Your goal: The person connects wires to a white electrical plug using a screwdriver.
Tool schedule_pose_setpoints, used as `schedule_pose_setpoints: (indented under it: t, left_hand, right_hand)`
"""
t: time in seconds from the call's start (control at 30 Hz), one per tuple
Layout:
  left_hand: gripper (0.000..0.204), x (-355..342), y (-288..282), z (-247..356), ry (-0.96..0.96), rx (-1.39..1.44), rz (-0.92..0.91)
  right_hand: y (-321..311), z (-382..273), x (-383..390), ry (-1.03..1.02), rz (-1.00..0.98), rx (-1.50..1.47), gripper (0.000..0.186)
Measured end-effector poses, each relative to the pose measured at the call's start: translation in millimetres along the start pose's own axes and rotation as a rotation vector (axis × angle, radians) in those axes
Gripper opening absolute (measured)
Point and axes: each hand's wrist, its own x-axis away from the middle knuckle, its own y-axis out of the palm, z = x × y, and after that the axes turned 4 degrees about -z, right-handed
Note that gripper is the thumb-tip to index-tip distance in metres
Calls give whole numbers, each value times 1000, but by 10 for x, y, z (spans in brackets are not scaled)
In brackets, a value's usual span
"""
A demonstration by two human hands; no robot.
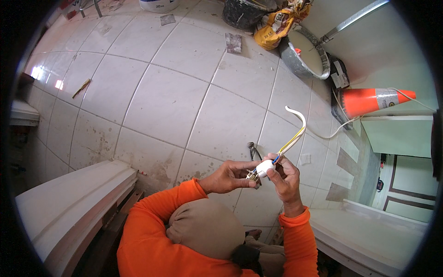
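My left hand [226, 177] pinches the small brass and metal inner part of a plug [252, 176] between thumb and fingers. My right hand [285, 184] grips the white plastic plug body [266, 167] beside it. A white cable [299, 115] with blue and yellow wires rises from the plug and curves upward at its free end. Beyond my hands, a dark metal pair of pliers or cutters [252, 150] shows, partly hidden by them.
An orange cone [369, 101], a cord, a grey tub [290, 55], a dark bucket [242, 11] and a yellow bag [270, 34] stand along the right and back. Loose scraps lie on the tiled floor [166, 106]. White panels [69, 203] flank me low on both sides.
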Motion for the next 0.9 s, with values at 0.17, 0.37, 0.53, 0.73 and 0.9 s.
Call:
schedule_pose_setpoints:
  t: [0.17,0.37,0.53,0.73,0.9]
  left_hand:
    - [61,5,-12,14,-41,5,33]
    - [62,16,-63,-47,-32,-21,34]
    - [62,19,-64,-16,-56,-9,43]
    - [65,18,-119,-114,1,-9,63]
    - [66,7,-125,-143,38,9,83]
  right_hand:
    - [0,36,-56,-15,33,-64,99]
    - [135,-177,-135,-127,70,69,115]
    - [-21,-179,-207,-77,-22,320,93]
    - [-38,-131,-253,-150,-2,386,80]
    - [14,-58,-273,-167,43,252,68]
